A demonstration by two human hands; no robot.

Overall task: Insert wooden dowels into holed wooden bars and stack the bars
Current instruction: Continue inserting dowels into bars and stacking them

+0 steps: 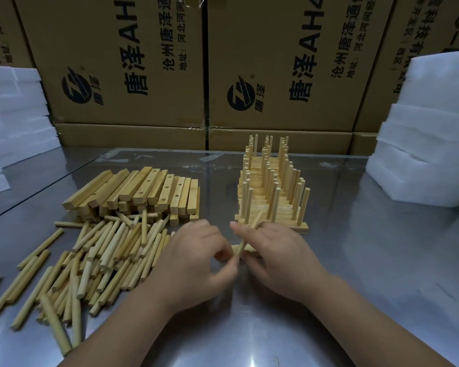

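While both hands meet at mid-table, one dowel (239, 249) sits between them, tilted, its upper end leaning away toward the stack.

Left hand (196, 260): fingers curled, thumb and forefinger pinching the dowel's lower end.
Right hand (278, 258): fingers curled round the dowel higher up, forefinger laid across toward the left.

Dowel: pale raw wood, round, slim, plain cut end.

A short length of a bar (248, 247) shows under the hands, just behind the dowel. It is mostly hidden, and I cannot tell whether either hand grips it or whether the dowel is seated in a hole.

Just beyond the right hand is the stack of bars (270, 207). Its layers are stepped and rise toward the back, with upright dowels standing in three rows.

Left of the stack, apart from it, is a pile of bars (149, 189). They are square in section and lie side by side in layers, with round holes along several top faces.

In front of that pile lie the loose dowels (98, 260), a criss-crossed heap with strays spreading toward the left edge.

Surface: shiny steel table (368, 287). Cardboard boxes (143, 62) with black print stand along the back. White foam blocks (421, 133) are piled at the right, with more at the left.
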